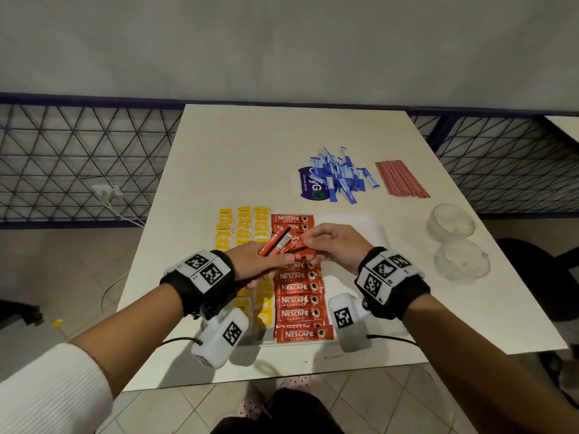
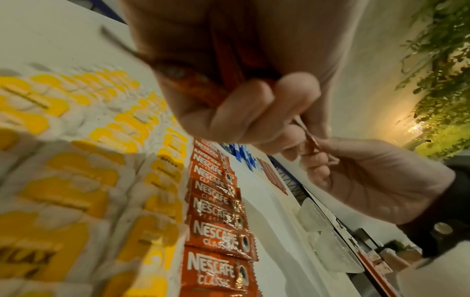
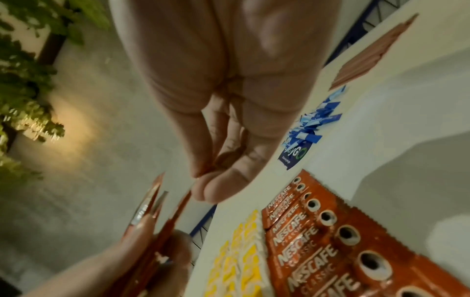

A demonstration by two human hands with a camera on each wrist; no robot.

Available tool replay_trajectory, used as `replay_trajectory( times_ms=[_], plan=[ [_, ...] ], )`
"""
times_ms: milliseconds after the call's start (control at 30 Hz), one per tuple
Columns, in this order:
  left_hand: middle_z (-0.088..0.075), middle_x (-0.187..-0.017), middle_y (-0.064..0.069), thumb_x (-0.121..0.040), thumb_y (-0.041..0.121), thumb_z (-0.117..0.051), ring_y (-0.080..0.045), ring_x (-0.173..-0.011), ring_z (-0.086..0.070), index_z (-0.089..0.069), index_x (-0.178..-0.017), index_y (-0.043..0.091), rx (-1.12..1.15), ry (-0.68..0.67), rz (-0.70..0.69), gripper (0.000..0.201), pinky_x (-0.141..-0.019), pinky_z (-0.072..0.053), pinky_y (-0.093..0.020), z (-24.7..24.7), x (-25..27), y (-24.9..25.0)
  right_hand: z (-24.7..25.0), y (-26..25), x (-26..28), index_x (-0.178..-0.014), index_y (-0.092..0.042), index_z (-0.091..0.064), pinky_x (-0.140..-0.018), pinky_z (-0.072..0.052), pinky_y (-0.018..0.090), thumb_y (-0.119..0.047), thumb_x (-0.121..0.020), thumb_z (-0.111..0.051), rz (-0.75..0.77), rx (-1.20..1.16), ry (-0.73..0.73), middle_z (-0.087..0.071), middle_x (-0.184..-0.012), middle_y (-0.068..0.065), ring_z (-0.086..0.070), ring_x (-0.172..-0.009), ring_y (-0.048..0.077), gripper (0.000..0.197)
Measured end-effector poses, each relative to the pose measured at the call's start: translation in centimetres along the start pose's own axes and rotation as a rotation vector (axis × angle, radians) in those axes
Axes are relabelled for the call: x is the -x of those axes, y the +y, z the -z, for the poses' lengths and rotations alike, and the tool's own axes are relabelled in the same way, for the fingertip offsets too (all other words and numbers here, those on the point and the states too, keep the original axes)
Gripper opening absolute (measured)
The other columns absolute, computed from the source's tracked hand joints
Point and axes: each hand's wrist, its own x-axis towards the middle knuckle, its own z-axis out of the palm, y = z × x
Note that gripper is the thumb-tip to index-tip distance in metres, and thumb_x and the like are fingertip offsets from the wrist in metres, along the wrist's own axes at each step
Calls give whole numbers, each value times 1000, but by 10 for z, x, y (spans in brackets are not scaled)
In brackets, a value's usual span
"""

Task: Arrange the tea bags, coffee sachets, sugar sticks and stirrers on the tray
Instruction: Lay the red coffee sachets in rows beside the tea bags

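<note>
From the head view I am looking down at the tray [image 1: 372, 227], where the tea bags [image 1: 242, 227] are lying in yellow columns on the left and the coffee sachets [image 1: 296, 300] are running in a red column beside them. My left hand [image 1: 250, 261] is gripping a small fan of spare sachets [image 1: 279, 244] above that column, and my right hand [image 1: 336, 245] is pinching the near end of one of them, so I judge I am midway through laying out the coffee. The sugar sticks [image 1: 340, 178] are sitting in a blue heap on the table [image 1: 238, 151] beyond the tray, with the stirrers [image 1: 401, 178] in a neat bundle just beside them; neither is on the tray yet. In the left wrist view, the left hand [image 2: 244, 108] is curling round the spares [image 2: 201, 86], while the right hand [image 2: 366, 176] is nipping a sachet edge between thumb and fingers. In the right wrist view, the right hand [image 3: 223, 140] is closing its fingertips together, though the sachet itself is hardly showing there, and the left hand [image 3: 142, 257] is holding its fan upright below. Next, I reckon, I am needing to draw that one sachet free and set it square in a second column, right of the first.
</note>
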Motion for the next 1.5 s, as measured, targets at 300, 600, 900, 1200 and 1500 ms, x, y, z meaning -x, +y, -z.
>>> replay_trajectory(
  times_ms=[300, 600, 900, 1200, 1500],
  plan=[
    [-49, -35, 4, -86, 30, -61, -6, -27, -38, -56, -69, 11, 212, 109, -13, 26, -35, -36, -17, 13, 18, -21, -2, 13, 10, -89, -9, -60, -59, -55, 17, -3, -87, -58, -34, -4, 101, -63, -78, 10, -63, -59, 11, 7],
    [-69, -61, 4, -89, 46, -51, -5, -29, -32, -60, -94, 16, 358, 155, -26, 32, -33, -31, -14, 4, 14, -28, -10, 23, 30, -79, -6, -64, -59, -54, 16, 7, -76, -68, 74, 18, 181, -65, -72, 7, -61, -53, 8, 14],
    [-47, -37, 8, -85, 26, -63, -5, -27, -31, -60, -82, 9, 466, 179, 75, 17, -31, -28, -13, 2, 12, -31, -8, 34, 24, -92, -18, -69, -63, -50, 11, 9, -78, -65, 212, 221, 210, -67, -80, -1, -60, -58, -3, 31],
    [-46, -39, 3, -77, 32, -73, -10, -33, -37, -55, -71, 11, 203, 349, 178, 27, -37, -31, -17, -25, -3, -32, 15, 47, 12, -98, -12, -60, -63, -54, 18, -1, -82, -65, -34, 116, 112, -63, -71, 5, -61, -59, 11, 20],
    [-64, -110, -4, -84, 35, -65, -21, -97, -60, -53, -119, 15, -323, 379, 189, 43, -81, -45, -27, -49, -5, -28, 35, 83, 13, -81, -11, -61, -64, -52, 27, -12, -80, -71, -182, 232, -14, -68, -75, 12, -60, -63, 19, 10]
  ],
)
